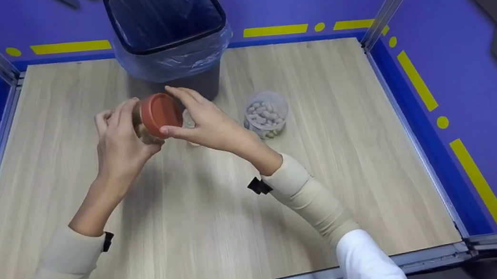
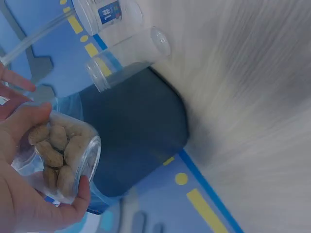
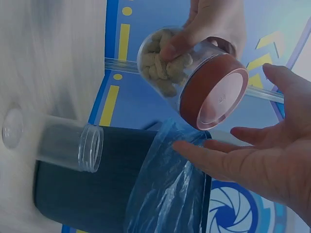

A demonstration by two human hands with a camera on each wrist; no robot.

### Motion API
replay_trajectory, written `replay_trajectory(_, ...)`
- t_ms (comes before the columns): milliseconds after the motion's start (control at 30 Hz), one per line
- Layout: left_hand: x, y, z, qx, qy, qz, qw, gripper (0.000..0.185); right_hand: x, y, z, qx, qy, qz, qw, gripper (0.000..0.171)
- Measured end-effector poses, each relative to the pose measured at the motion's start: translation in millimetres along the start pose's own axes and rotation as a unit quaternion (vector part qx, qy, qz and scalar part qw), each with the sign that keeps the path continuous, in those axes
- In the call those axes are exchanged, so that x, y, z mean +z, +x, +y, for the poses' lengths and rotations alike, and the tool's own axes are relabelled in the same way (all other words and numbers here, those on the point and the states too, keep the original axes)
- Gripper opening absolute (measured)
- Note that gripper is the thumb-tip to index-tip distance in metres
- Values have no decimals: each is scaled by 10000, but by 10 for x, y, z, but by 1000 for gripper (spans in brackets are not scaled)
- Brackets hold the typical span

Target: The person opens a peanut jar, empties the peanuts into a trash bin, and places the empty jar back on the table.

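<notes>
A left hand [image 1: 121, 142] grips a light, smooth, likely slippery peanut jar [image 3: 192, 77] by its body above the table [image 1: 192, 223], while the right hand [image 1: 208, 123], fingers spread, cups its red lid [image 1: 160, 115].

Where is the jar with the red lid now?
In the head view the jar with the red lid is held above the table's centre-left by the left hand, before the bin, the right hand at its lid.

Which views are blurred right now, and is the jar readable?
Head view: sharp, evenly lit, soft shadows under the arms. Left wrist: table streaked with motion blur, peanut jar clear. Right wrist: table smeared at left, red lid crisp.
</notes>
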State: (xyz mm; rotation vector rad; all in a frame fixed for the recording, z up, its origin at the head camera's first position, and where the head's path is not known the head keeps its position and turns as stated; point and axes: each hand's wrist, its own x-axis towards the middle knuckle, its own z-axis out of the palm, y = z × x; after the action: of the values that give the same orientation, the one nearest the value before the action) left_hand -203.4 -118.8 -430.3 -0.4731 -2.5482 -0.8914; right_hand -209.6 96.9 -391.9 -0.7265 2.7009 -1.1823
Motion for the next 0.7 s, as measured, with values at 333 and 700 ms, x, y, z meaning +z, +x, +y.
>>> replay_trajectory(333, 57, 36, 182, 660, 1102, 143, 9916, 81, -82, 13, 48, 429, 990, -148, 9941, 87)
replay_trajectory(700, 124, 72, 308, 960, 1568, 285, 9825, 71, -111, 11, 78, 480, 561, 191, 9971, 83)
